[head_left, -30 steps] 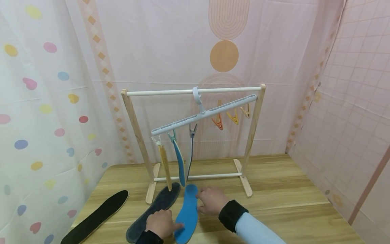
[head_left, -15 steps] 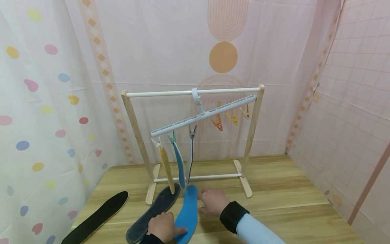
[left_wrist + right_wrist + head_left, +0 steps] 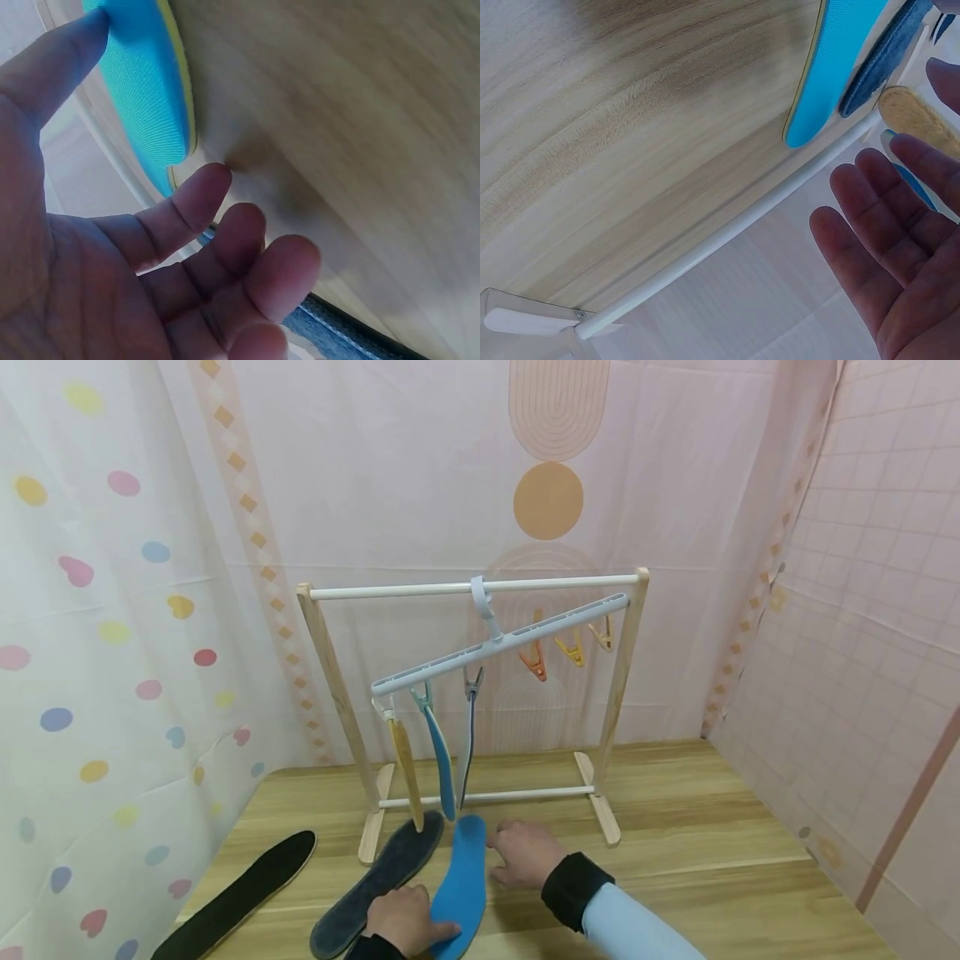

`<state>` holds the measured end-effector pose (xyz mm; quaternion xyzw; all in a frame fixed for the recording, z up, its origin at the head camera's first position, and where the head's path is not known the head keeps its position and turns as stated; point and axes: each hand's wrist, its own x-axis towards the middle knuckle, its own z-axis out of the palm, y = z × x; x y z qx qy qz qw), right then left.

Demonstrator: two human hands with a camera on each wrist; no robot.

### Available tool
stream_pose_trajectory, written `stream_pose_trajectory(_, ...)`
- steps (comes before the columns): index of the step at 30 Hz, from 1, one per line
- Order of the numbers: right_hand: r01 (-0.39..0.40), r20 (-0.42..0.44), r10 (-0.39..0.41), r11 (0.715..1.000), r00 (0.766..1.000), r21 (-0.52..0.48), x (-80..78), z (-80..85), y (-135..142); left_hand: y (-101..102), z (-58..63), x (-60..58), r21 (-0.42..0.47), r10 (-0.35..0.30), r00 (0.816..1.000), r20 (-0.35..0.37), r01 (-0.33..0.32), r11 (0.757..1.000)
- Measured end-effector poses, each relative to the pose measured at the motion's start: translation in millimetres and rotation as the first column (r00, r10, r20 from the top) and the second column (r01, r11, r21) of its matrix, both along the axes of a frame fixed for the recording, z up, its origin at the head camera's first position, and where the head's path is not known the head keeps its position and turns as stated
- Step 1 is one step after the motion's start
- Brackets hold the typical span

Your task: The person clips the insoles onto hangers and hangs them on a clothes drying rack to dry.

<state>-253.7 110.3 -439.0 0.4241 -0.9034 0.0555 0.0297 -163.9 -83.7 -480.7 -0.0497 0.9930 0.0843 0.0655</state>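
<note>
Black insole (image 3: pixel 238 893) on the desk (image 3: pixel 697 852), dark grey insole (image 3: pixel 378 878) beside it, left hand (image 3: pixel 400 917) with grip loose, fingers apart, thumb touching the blue insole (image 3: pixel 463 885) on the desk, right hand (image 3: pixel 525 856) near its far end, grip relaxed, fingers apart

Right hand (image 3: pixel 528 853) bare, then broad black wristband (image 3: pixel 576 892), then smooth pale blue sleeve (image 3: pixel 633 925). Left hand (image 3: pixel 405 918) bare, second black wristband (image 3: pixel 373 948); probably its match, though barely in view from where I stand.
</note>
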Motion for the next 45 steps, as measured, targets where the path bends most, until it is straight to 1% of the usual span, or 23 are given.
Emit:
stream_pose_trajectory(11, 0.006, -0.007, -0.006, 1.0, 1.0, -0.006, 0.4, 0.9, 1.1, 2.7, 0.2, -1.4, 0.021, -0.01, 1.0, 0.005, 0.01, 1.0)
stream_pose_trajectory(17, 0.015, -0.001, -0.015, 1.0, 1.0, -0.007, 4.7, 4.2, 0.8, 4.5, 1.6, -1.1, 0.026, -0.005, 1.0, 0.007, 0.005, 1.0)
stream_pose_trajectory(25, 0.02, -0.011, -0.02, 1.0, 1.0, -0.02, 6.2, 3.4, 1.0, 6.8, 1.8, -3.3, 0.03, 0.032, 0.999, 0.034, -0.033, 0.999)
stream_pose_trajectory(27, 0.022, 0.0, -0.022, 0.999, 1.0, -0.028, 5.8, 2.5, 1.5, 7.0, 1.4, -3.8, 0.033, 0.039, 0.998, 0.041, -0.04, 0.999)
stream_pose_trajectory(36, 0.037, 0.037, -0.034, 0.995, 0.999, -0.088, 2.2, -5.1, 3.4, 6.1, -0.6, -4.2, 0.098, 0.069, 0.993, 0.099, -0.078, 0.992)
stream_pose_trajectory(41, 0.076, 0.065, -0.068, 0.989, 0.996, -0.123, 2.9, -5.1, 4.1, 5.7, -4.1, -6.1, 0.137, 0.082, 0.989, 0.122, -0.099, 0.986)
stream_pose_trajectory(45, 0.073, 0.055, -0.066, 0.987, 0.996, -0.142, 5.3, -3.5, 4.5, 5.4, -5.3, -6.9, 0.161, 0.088, 0.988, 0.124, -0.108, 0.981)
